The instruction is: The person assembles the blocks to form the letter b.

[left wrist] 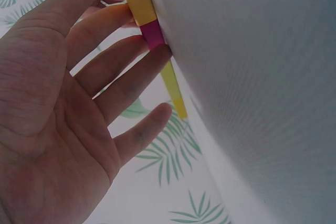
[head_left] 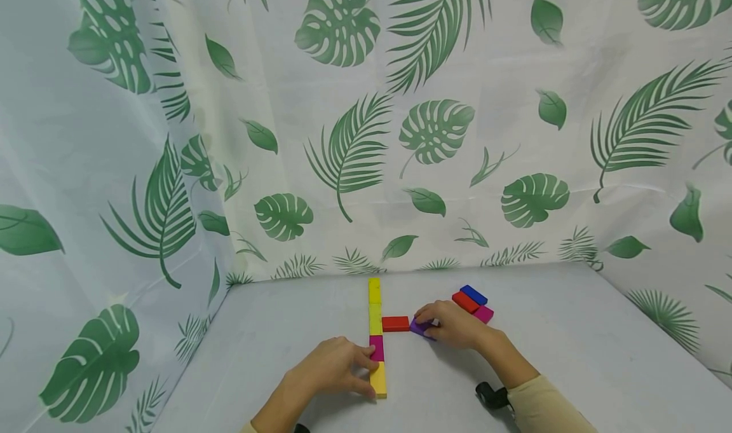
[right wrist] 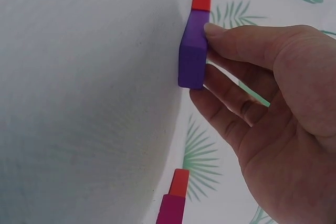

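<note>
Left hand: the left hand (head_left: 328, 372) lies nearest the viewer on the pale grey bench (head_left: 572, 350), fingers straight and relaxed, gripping nothing; its fingertips (left wrist: 157, 56) press the left side of the line of blocks at the near yellow and the magenta piece.
Line of blocks: a straight column of flat rectangular wooden blocks (head_left: 375, 337) runs away from the viewer, end to end: yellow block (head_left: 378, 379) nearest, then a magenta block (head_left: 376, 348), then two more yellow blocks (head_left: 374, 306) beyond.
Right hand: the right hand (head_left: 452, 323) is to the right of the column, fingers bent; thumb and fingers pinch a flat purple wooden block (right wrist: 192, 53) that rests on the bench.
Purple block: it lies just right of a flat red wooden block (head_left: 396, 323); in the right wrist view the two meet end to end.
Red block: it lies crosswise, its left end against the right side of the yellow column, forming a branch with the purple one.
Spare blocks: behind the right hand, a small cluster of a blue block (head_left: 473, 294), a second red block (head_left: 466, 302) and a second magenta block (head_left: 483, 314), lying side by side, close together.
Surroundings: a white cloth with green leaf print (head_left: 366, 134) hangs behind and on both sides of the bench.
Sleeve: a cream sleeve (head_left: 543, 407) covers the right forearm, with a dark strap at the wrist.
</note>
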The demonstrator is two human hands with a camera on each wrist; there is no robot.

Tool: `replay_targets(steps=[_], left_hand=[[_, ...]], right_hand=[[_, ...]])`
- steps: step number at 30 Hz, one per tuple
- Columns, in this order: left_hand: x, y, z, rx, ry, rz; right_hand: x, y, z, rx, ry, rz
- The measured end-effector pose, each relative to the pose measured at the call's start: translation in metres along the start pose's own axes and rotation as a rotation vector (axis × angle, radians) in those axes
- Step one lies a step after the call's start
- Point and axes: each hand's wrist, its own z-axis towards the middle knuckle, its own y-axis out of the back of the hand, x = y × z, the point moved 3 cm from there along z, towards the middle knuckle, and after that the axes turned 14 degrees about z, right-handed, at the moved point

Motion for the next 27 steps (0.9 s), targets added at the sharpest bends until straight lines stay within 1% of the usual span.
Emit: replay_targets(steps=[5,13,19,27], left_hand=[[0.001,-0.0016,0.0003,0.01,0.012,-0.009],[0.0001,-0.0007,-0.0001,-0.007,0.006,-0.001],[0.0001,-0.0009,-0.0001,-0.005,0.011,-0.005],[0.0006,-0.0019,0.0006,0.005,0.015,-0.004]], right_hand=[[0.0011,0.0004,-0.0009,-0.004,-0.011,0.013],[0.0013,0.0006,-0.0006,-0.016,-0.017,0.035],[0.0,0.0003,0.0,-0.038,-0.051,0.049],[-0.004,0.0045,-0.0016,-0.105,-0.083,0.021]])
